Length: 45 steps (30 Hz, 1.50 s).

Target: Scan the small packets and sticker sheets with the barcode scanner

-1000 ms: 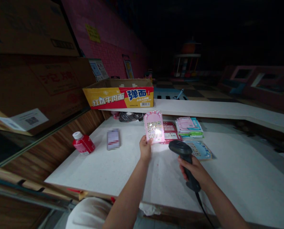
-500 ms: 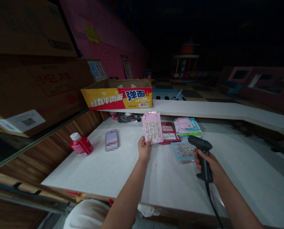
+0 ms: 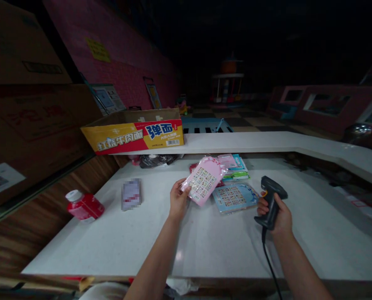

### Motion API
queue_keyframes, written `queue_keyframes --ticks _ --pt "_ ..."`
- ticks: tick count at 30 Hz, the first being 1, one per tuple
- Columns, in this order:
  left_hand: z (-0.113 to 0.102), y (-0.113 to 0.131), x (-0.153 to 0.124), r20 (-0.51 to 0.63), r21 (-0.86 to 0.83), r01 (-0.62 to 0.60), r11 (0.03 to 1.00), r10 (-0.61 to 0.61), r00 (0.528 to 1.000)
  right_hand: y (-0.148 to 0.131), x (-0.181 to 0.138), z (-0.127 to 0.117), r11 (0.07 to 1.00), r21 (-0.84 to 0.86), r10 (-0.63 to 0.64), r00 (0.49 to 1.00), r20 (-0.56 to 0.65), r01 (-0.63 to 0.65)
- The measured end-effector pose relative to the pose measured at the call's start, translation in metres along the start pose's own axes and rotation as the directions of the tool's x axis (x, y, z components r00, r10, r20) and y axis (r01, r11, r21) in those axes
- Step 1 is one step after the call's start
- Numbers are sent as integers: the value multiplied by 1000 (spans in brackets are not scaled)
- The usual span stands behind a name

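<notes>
My left hand (image 3: 178, 200) is closed on the lower left edge of a pink sticker pack (image 3: 204, 179) in a clear sleeve. The pack is tilted to the right, its grid of tiny pictures facing me. In my right hand (image 3: 278, 210) is a black barcode scanner (image 3: 268, 204), held upright by its handle, with a cable hanging down. Between the hands a blue sticker pack (image 3: 234, 196) lies flat on the white counter (image 3: 223, 246). Behind the pink pack, a stack of colourful packs (image 3: 238, 166) and part of a dark red pack (image 3: 192, 167) show.
A red bottle with a white cap (image 3: 85, 206) and a blurred-out flat object (image 3: 131, 194) are on the left. A yellow and red noodle carton (image 3: 136, 135) sits on the raised ledge (image 3: 251, 142). Brown cardboard boxes (image 3: 42, 125) are stacked at far left.
The pink pack has gone from upright to tilted rightward and come lower. The scanner has shifted away from the blue pack, which now shows more fully. The view has turned a little right.
</notes>
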<state>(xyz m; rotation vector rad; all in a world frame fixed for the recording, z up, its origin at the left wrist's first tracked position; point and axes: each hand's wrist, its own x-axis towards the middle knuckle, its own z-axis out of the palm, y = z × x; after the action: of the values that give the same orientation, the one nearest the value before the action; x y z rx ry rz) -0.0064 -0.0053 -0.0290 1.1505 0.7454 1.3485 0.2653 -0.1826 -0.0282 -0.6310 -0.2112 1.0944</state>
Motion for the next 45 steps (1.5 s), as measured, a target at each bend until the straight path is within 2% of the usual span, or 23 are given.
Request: queue_keyframes --ticks 3,6,10,12,15,18,21,24,27,32,35,38,41,43,45 --pt "23 4 1 28 -23 84 996 -84 996 -4 0 0 998 64 -10 1000 9 9" --pt "50 -8 2 65 25 153 988 -155 986 -7 -1 0 995 93 -32 999 10 31" --pt "75 -30 7 111 226 166 960 -195 975 -9 -2 0 997 36 -71 997 9 71" --pt "79 -34 7 102 404 83 911 -135 986 -9 -2 1 997 6 -72 997 9 72" --pt "74 -31 -3 119 631 -98 769 29 992 -8 -2 1 998 28 -48 999 4 47" --pt "63 -23 -25 235 694 -270 667 145 961 -6 0 2 998 65 -22 1000 10 22" --pt "55 -20 -46 402 678 -396 620 139 905 -5 0 2 997 73 -12 1000 16 11" --pt "55 -24 -57 461 686 -415 597 85 884 -5 1 2 999 45 -15 1000 18 14" --pt "65 -29 -56 444 692 -408 596 94 891 -5 1 1 1000 0 -23 1000 19 23" --pt "81 -34 -54 420 711 -400 578 107 901 -4 1 1 999 36 -11 1000 7 10" --pt "78 -32 -55 433 699 -423 577 129 892 -3 1 2 1000 3 -8 1000 21 8" --pt "64 -25 -47 414 692 -438 574 181 892 -1 1 3 1000 -26 0 999 39 1" --pt "43 -16 -26 287 742 -376 556 243 926 1 0 3 1000 -10 16 999 40 -16" --pt "29 -12 -7 128 796 -256 548 262 957 2 -1 2 1000 12 28 999 34 -28" --pt "19 -11 14 -30 809 -105 578 219 975 4 -2 1 999 18 35 999 27 -36"
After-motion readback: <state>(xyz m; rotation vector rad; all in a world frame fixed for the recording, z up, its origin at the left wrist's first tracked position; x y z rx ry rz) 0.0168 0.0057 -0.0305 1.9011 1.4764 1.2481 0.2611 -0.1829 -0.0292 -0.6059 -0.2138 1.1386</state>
